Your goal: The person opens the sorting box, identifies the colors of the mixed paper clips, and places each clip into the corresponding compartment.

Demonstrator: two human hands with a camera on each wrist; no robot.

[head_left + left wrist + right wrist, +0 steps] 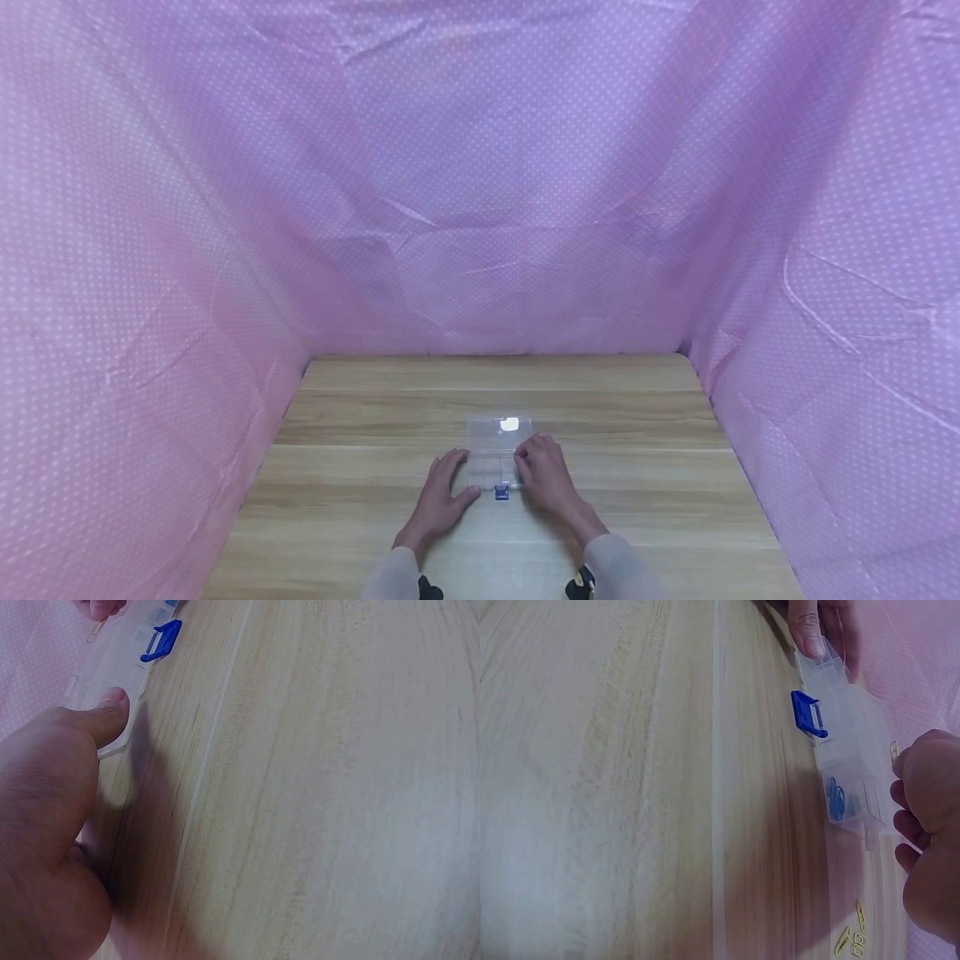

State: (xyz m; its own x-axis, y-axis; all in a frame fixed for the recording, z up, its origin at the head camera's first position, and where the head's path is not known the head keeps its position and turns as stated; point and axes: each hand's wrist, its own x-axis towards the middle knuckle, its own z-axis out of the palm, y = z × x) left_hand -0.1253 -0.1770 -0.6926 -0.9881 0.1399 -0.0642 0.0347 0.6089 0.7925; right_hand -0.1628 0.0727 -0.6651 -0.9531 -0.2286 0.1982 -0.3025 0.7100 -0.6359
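A clear plastic compartment box (486,469) lies on the table with its transparent lid (483,433) folded back and its blue latch (806,714) at the front. My left hand (441,500) holds the box's left end, thumb at the front edge and fingers toward the back. My right hand (546,475) is over the box's right side, pinching a yellow paper clip (893,751) between thumb and fingertips. Several blue paper clips (836,799) lie in the front right compartment. In the head view, the right hand hides part of the box.
Several loose yellow paper clips (859,941) lie on the wooden table (360,425) to the right of the box. Pink dotted cloth (487,283) hangs behind the table and along both sides.
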